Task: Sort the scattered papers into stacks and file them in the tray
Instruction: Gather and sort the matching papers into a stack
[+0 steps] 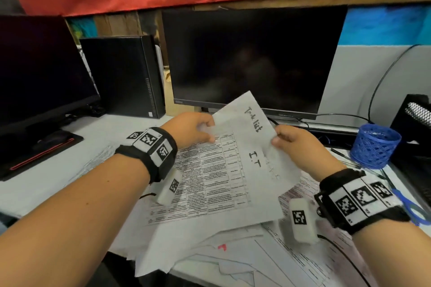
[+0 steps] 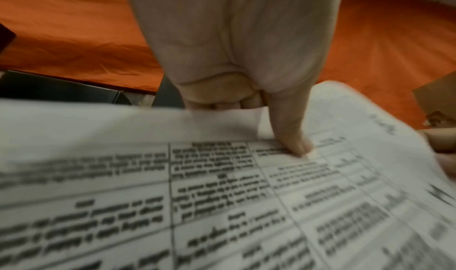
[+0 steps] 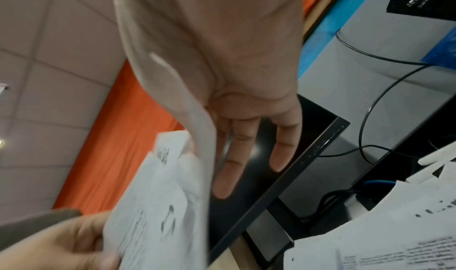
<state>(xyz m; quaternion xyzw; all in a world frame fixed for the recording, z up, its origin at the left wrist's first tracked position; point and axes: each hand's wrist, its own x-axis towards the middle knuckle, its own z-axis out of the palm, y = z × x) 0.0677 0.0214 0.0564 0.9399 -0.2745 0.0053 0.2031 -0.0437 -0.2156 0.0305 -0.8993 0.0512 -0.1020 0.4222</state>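
Both hands hold papers up over the desk in front of the middle monitor. My left hand grips the top edge of a printed table sheet, its thumb pressing on the print while the other fingers curl underneath. A handwritten sheet lies tilted over it. My right hand pinches that sheet's right edge, thumb on top, straight fingers behind the paper. More loose papers lie scattered on the desk beneath. A black mesh tray stands at the far right.
A dark monitor stands right behind the held sheets, a second monitor and a black computer case to the left. A blue mesh cup, pens and blue-handled scissors lie on the right, with cables behind.
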